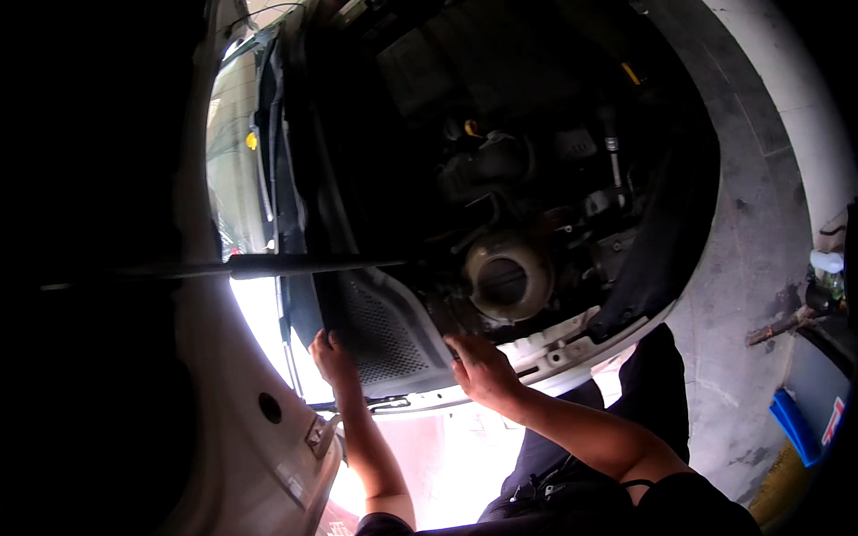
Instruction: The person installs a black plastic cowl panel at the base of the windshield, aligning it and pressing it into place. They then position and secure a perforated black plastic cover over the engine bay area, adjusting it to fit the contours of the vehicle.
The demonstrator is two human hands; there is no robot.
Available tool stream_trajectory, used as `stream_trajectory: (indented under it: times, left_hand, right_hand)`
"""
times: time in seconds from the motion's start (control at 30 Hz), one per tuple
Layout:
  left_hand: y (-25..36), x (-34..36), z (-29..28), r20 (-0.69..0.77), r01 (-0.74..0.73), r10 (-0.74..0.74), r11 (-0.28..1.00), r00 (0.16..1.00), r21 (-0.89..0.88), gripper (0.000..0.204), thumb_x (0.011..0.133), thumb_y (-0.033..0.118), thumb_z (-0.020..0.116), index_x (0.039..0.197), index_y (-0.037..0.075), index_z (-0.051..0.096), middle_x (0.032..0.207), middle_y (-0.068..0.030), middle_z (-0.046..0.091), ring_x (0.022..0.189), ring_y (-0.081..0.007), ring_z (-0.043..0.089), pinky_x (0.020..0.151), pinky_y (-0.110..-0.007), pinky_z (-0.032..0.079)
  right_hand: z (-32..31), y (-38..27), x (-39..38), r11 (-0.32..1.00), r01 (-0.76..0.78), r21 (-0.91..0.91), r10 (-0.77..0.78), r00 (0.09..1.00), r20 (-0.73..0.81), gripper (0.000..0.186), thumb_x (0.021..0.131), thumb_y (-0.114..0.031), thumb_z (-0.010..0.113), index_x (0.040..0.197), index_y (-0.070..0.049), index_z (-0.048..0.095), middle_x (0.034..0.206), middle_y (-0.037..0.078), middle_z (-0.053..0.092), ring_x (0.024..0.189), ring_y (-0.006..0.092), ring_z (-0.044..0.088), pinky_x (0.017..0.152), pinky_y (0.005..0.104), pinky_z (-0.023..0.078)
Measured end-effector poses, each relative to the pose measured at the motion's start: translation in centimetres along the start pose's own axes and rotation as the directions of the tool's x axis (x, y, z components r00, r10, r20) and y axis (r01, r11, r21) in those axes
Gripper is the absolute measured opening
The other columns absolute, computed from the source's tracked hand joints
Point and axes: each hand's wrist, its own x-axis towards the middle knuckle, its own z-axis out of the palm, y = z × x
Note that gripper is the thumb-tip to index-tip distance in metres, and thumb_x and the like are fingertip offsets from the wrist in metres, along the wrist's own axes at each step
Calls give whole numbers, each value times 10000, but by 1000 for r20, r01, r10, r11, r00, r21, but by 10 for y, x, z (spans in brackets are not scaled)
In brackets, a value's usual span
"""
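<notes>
A black cowl panel (382, 332) with a perforated grille lies along the base of the windshield (241, 152), in the open engine bay of a car. My left hand (336, 362) has its fingers curled over the panel's windshield-side edge. On the engine side, my right hand (485, 371) grips the panel's other edge near its end, with the fingertips partly hidden. The panel lies between my two hands. A round, light-coloured ring-shaped part (508, 279) is in the engine bay just beyond my right hand.
A dark hood strut (304, 264) crosses above the panel, and the raised hood (192, 357) fills the left side. The dark engine (487, 161) lies ahead. On the right are the grey floor (715, 357), a blue object (795, 427) and a wooden-looking stick (778, 329).
</notes>
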Motion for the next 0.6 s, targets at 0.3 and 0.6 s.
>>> stream_trajectory:
  times: [0.3, 0.6]
  left_hand:
    - [12, 53, -2, 311, 162, -160, 987, 937, 19, 529, 1026, 416, 577, 1279, -46, 620, 1241, -257, 656, 1186, -415, 610, 1044, -481, 454]
    - [31, 97, 13, -7, 97, -96, 992, 995, 83, 521, 943, 476, 689, 1028, -38, 707, 972, -231, 720, 939, -367, 698, 815, -472, 532]
  right_hand:
    - [-143, 53, 30, 997, -37, -61, 51, 968, 246, 218, 859, -50, 696, 1075, -35, 677, 889, 167, 699, 819, 353, 698, 730, 460, 567]
    - [-291, 119, 138, 953, 78, -293, 42, 923, 383, 156, 942, -88, 630, 1069, -12, 679, 944, 187, 710, 875, 359, 712, 743, 431, 568]
